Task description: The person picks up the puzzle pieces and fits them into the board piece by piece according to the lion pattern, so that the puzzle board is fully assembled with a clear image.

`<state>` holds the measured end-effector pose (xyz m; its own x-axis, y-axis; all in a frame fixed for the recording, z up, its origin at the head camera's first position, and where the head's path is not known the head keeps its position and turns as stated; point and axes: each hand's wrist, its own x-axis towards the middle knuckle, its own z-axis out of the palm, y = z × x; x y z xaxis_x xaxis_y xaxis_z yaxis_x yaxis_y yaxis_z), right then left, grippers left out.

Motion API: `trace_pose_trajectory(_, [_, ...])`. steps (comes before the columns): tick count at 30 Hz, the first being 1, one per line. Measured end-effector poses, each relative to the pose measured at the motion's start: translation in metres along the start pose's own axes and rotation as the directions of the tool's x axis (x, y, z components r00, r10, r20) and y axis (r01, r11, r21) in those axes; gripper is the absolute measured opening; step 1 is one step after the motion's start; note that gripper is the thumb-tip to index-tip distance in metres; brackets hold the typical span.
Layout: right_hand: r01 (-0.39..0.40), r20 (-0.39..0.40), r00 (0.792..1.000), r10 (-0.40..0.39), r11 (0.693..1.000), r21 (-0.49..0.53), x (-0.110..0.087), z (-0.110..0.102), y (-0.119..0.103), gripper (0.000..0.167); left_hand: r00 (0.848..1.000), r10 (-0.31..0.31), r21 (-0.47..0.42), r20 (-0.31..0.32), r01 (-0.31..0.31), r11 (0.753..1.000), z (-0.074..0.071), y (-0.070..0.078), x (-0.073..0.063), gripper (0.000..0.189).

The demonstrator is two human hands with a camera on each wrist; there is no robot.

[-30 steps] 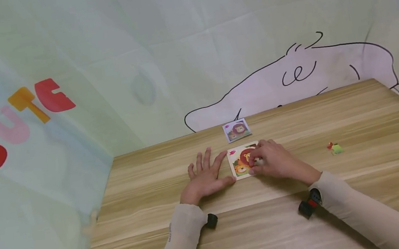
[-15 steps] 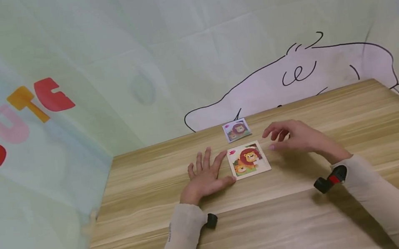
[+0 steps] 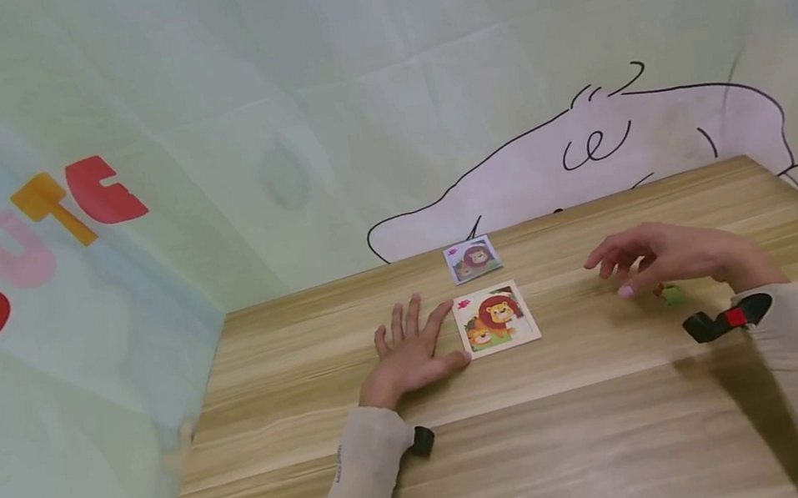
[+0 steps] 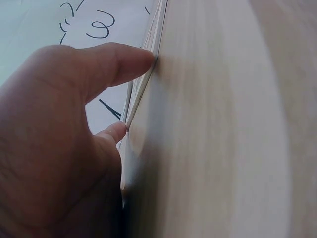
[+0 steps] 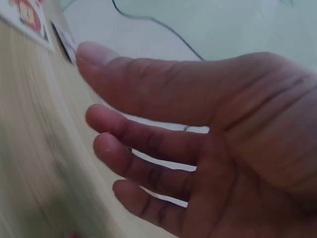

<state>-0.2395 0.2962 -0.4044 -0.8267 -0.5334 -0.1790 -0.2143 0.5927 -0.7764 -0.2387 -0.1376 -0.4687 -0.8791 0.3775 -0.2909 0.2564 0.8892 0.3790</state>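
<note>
A small square jigsaw board (image 3: 494,322) with a lion picture lies flat on the table; its lower right part shows a pale, unprinted patch. My left hand (image 3: 408,364) rests on the table with spread fingers, its thumb and index finger touching the board's left corners. In the left wrist view the index finger or thumb (image 4: 116,62) presses against the board's edge. Farther right, my right hand (image 3: 672,253) hovers over the table with loosely bent fingers and nothing in them. Just below it lies a small green and red jigsaw piece (image 3: 673,295), partly hidden by the hand.
A smaller card (image 3: 472,259) with the same lion picture lies behind the board, near the table's back edge. The wooden table (image 3: 546,448) meets a printed cloth backdrop (image 3: 322,124) at the back and left. Each wrist wears a dark camera band.
My right hand has let go at the board and moved right, toward the green and red piece. The board's lower right is uncovered. My left hand has stayed in place.
</note>
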Motion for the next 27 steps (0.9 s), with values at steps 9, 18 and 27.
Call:
trace_pose_trajectory(9, [-0.120, -0.018, 0.993, 0.120, 0.992, 0.040, -0.018, -0.013, 0.046, 0.052, 1.000, -0.003, 0.009, 0.000, 0.003, 1.000, -0.001, 0.000, 0.000, 0.095])
trace_pose_trajectory(18, [-0.201, 0.003, 0.980, 0.201, 0.979, 0.011, -0.021, -0.016, 0.048, 0.050, 1.000, 0.000, 0.010, -0.004, 0.000, 1.000, 0.000, -0.002, 0.003, 0.096])
trace_pose_trajectory(27, [-0.213, 0.018, 0.976, 0.216, 0.971, -0.111, -0.021, -0.015, 0.040, 0.038, 1.000, -0.007, 0.000, 0.002, 0.007, 1.000, 0.001, -0.002, 0.003, 0.096])
